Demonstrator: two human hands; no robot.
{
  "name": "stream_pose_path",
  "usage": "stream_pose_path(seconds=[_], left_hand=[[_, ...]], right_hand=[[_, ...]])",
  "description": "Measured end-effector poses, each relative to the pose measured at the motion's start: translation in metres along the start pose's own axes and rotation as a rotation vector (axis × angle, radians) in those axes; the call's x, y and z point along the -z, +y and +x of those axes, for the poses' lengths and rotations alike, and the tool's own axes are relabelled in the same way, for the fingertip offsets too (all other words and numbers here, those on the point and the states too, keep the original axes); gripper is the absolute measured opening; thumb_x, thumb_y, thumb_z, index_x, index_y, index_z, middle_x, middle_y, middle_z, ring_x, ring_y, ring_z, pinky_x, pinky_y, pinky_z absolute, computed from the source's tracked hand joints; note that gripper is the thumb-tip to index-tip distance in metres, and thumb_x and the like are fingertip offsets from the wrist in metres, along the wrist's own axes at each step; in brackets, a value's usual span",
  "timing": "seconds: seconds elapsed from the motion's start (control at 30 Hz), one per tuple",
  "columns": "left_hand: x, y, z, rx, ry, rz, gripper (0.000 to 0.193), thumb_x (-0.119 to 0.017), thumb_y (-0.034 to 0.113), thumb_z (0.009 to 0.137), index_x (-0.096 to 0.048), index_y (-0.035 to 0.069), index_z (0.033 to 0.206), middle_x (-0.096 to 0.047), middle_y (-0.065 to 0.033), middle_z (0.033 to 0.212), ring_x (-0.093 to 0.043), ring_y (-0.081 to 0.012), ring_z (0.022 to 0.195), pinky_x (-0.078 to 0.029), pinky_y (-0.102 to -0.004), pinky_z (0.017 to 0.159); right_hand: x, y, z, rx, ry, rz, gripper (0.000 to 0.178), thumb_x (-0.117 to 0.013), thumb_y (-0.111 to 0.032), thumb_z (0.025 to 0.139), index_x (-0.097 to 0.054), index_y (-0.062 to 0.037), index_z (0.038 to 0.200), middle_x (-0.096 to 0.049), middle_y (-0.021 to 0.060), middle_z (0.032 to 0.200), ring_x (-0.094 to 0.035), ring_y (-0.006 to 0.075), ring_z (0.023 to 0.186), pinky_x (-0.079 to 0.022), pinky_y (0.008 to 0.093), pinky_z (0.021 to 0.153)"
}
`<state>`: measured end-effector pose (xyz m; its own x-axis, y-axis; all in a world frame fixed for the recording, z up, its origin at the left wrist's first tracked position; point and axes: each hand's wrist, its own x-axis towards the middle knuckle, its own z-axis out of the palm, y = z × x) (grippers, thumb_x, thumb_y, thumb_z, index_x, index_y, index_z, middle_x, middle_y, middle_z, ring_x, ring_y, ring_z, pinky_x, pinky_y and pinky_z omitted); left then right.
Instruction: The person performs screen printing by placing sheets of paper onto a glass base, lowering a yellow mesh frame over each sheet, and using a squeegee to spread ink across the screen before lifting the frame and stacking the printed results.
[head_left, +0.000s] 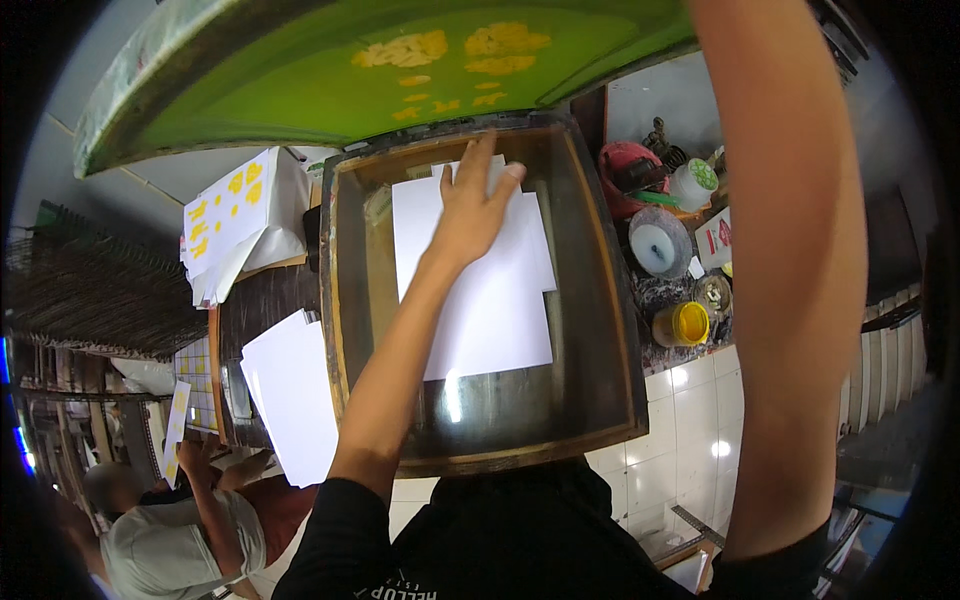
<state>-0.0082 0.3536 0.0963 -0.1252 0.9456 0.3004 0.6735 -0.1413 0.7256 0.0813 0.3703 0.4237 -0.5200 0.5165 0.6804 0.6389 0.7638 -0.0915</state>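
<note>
My left hand lies with its fingers stretched out over the far part of a white paper sheet. The paper rests on a dark glass-topped table with a wooden rim, and the sheet's right edge looks stepped. Tilted up over the table's far end is a green printing screen with yellow-orange shapes on it. My right forearm rises along the right side and leaves the picture at the top, beside the screen; the right hand itself is out of sight.
Left of the table are a stack of yellow-printed sheets and blank white sheets. On the right stand a yellow ink jar, a translucent tub and a red basin. A person sits at lower left.
</note>
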Motion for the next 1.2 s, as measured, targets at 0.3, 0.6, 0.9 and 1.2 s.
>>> stream_pose_path(seconds=[0.3, 0.6, 0.9, 1.2], left_hand=[[0.153, 0.063, -0.21, -0.059, 0.026, -0.939, 0.058, -0.046, 0.042, 0.11, -0.062, -0.012, 0.121, -0.07, -0.0316, 0.12, -0.073, -0.036, 0.104, -0.053, -0.0509, 0.099], [0.065, 0.005, -0.349, 0.876, -0.06, -1.608, 0.034, -0.057, 0.019, 0.103, -0.059, -0.01, 0.12, -0.065, -0.0313, 0.129, -0.074, -0.0311, 0.107, -0.064, -0.0402, 0.09], [0.044, -0.019, -0.356, 1.116, 0.038, -1.763, 0.037, -0.053, 0.01, 0.097, -0.054, -0.011, 0.127, -0.066, -0.0304, 0.13, -0.073, -0.0307, 0.104, -0.061, -0.0432, 0.093], [0.038, -0.023, -0.369, 1.189, 0.077, -1.683, 0.028, -0.052, 0.015, 0.096, -0.065, -0.007, 0.109, -0.074, -0.0212, 0.103, -0.071, -0.0301, 0.087, -0.057, -0.042, 0.086]], right_hand=[[-0.004, -0.049, -0.156, -0.103, -0.125, 0.208, 0.031, -0.072, -0.027, 0.092, -0.061, -0.0008, 0.105, -0.065, 0.0183, 0.098, -0.06, 0.0383, 0.097, -0.043, 0.0453, 0.09], [-0.115, -0.043, -0.331, -0.157, -0.671, 0.403, 0.052, -0.084, -0.033, 0.081, -0.056, -0.0021, 0.112, -0.064, 0.0192, 0.106, -0.06, 0.0397, 0.105, -0.043, 0.0485, 0.093], [-0.142, -0.055, -0.365, 0.027, -0.753, 0.272, 0.05, -0.082, -0.03, 0.08, -0.056, -0.0017, 0.111, -0.062, 0.0184, 0.101, -0.06, 0.0374, 0.098, -0.043, 0.048, 0.084], [-0.181, -0.033, -0.329, 0.11, -0.502, 0.092, 0.037, -0.079, -0.023, 0.079, -0.059, -0.0053, 0.105, -0.059, 0.014, 0.095, -0.057, 0.0317, 0.092, -0.042, 0.044, 0.08]])
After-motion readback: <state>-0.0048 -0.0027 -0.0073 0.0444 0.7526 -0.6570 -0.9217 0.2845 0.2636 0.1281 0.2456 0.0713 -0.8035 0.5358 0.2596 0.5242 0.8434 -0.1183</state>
